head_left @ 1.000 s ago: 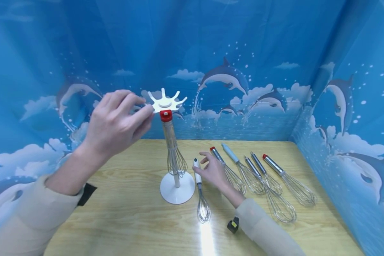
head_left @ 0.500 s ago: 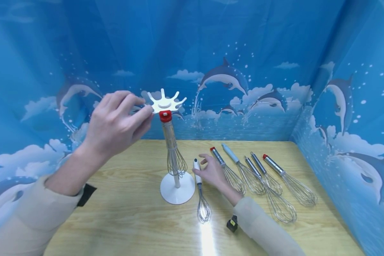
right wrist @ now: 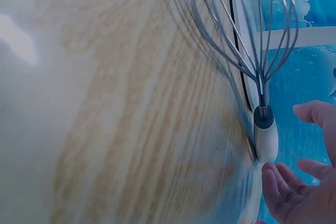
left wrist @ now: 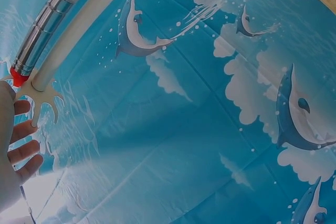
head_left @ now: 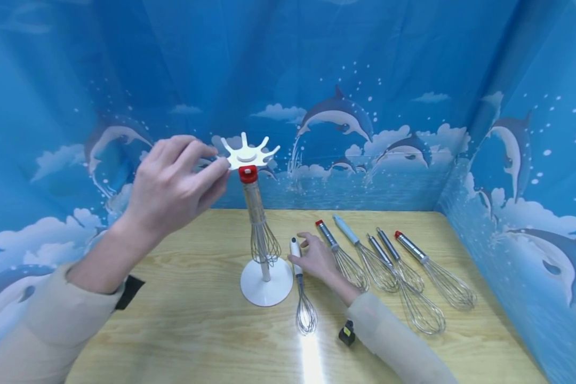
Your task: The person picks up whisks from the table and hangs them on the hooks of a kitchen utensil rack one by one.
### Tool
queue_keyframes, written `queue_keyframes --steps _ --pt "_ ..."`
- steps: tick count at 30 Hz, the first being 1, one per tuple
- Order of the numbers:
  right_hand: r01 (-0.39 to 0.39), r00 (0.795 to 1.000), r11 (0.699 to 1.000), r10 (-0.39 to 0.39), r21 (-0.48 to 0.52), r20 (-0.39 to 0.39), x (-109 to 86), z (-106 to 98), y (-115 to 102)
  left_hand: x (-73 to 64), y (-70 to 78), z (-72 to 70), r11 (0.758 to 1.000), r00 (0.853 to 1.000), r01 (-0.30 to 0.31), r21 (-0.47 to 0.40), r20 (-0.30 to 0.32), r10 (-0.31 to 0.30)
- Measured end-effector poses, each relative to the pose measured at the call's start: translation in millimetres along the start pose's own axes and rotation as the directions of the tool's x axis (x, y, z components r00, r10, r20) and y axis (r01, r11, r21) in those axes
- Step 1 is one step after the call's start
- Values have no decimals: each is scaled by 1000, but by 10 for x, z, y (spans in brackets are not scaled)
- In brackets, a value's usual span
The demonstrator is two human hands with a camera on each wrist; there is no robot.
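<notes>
White-handled whisk (head_left: pixel 299 277), right hand (head_left: pixel 319 260) near, yellow-marked camera (head_left: pixel 347 334)

Backdrop: creased blue fabric curtain (head_left: pixel 278 53) printed with leaping grey-and-white dolphins (head_left: pixel 338 116) and white clouds (head_left: pixel 280 113) | Corner: curtain turns forward at right | Surface: pale yellow wood-grain bench (head_left: pixel 187 330) | Light: elongated white glare (head_left: pixel 311 357) on bench

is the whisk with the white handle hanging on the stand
No, the whisk with the white handle lies on the table, beside the foot of the stand.
</notes>
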State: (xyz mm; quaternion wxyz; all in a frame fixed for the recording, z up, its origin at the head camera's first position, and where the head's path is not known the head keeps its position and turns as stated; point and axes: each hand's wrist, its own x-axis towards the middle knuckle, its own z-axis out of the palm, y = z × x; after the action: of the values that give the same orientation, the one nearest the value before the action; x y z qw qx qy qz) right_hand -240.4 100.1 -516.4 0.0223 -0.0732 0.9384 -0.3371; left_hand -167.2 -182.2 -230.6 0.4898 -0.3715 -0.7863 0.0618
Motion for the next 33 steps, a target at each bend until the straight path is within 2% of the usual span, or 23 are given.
queue_keyframes --steps 11,19,33 --pt "-44 998 999 45 -29 43 30 28 -20 1 -4 -5 1000 1000 -5 11 8 5" --pt "-73 995 997 73 6 69 57 75 -21 2 -1 -4 1000 1000 -6 7 6 6" --pt "-77 993 997 75 20 93 119 124 -23 -1 -1 -8 1000 1000 -5 10 6 5"
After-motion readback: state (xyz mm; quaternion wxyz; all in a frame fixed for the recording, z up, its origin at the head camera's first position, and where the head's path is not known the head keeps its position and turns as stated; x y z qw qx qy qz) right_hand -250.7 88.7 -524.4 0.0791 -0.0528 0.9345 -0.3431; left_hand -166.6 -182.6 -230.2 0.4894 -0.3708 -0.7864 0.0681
